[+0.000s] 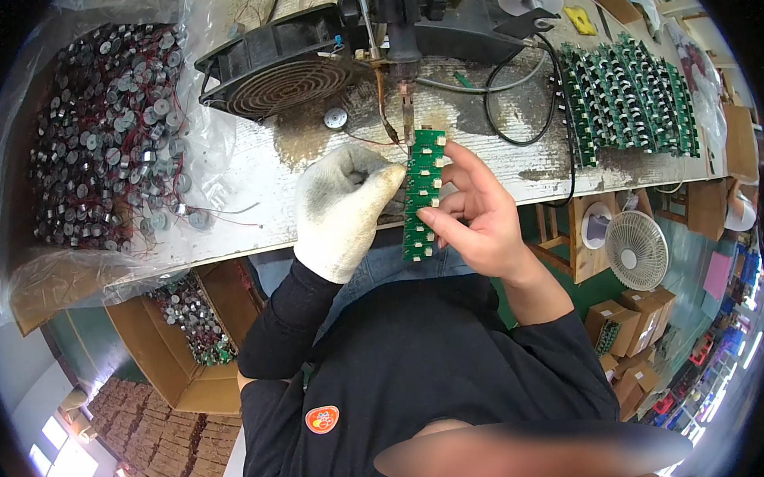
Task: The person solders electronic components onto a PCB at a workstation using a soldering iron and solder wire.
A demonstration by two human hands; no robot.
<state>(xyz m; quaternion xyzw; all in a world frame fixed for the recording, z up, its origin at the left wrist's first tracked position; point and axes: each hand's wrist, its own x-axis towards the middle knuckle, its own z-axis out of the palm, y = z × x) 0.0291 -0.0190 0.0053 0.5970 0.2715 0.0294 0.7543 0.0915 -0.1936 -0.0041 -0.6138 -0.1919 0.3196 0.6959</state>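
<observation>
Green circuit strip [422, 184], narrow (white-studded)

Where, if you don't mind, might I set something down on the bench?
Bare bench shows between the heap of metal parts and the gloved left hand, and a smaller stained patch between the right hand and the black cable. It is crowded around the soldering iron, black fan and grouped circuit boards.
</observation>
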